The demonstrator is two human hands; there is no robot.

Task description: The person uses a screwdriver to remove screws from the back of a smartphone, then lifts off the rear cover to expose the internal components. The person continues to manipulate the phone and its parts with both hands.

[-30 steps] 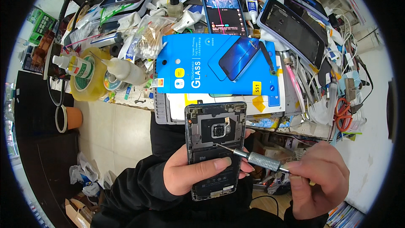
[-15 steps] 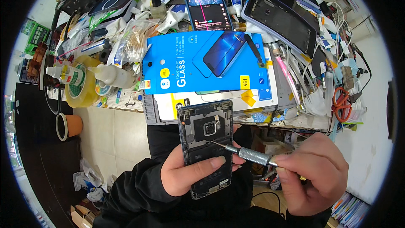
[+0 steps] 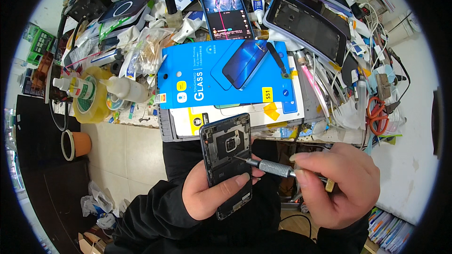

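Note:
My left hand (image 3: 207, 192) holds a smartphone with its back cover off (image 3: 217, 153), the thumb lying across the dark battery and fingertips showing at its right edge. The phone leans tilted above my lap, the camera module (image 3: 231, 144) near its top end. Pinched between the thumb and forefinger of my right hand (image 3: 346, 186) is a slim metal tool with a knurled grip and thin pointed tip (image 3: 274, 168). That tip meets the phone's inside just below the camera, by the battery's upper edge. A brass-coloured end (image 3: 330, 186) shows under my right fingers.
On the cluttered bench ahead lies a blue screen-glass package (image 3: 188, 80) with black tweezers (image 3: 278, 59) on it. Behind it stands a lit phone (image 3: 221, 19); a phone frame (image 3: 306, 28) lies to its right. Bottles (image 3: 129, 89) and a tape roll (image 3: 89, 106) sit left, orange-handled scissors (image 3: 376, 115) right.
The phone's top has turned slightly away to the right. My right hand has shifted a little left, its forefinger and thumb now more apart along the tool. The tip stays near the same spot.

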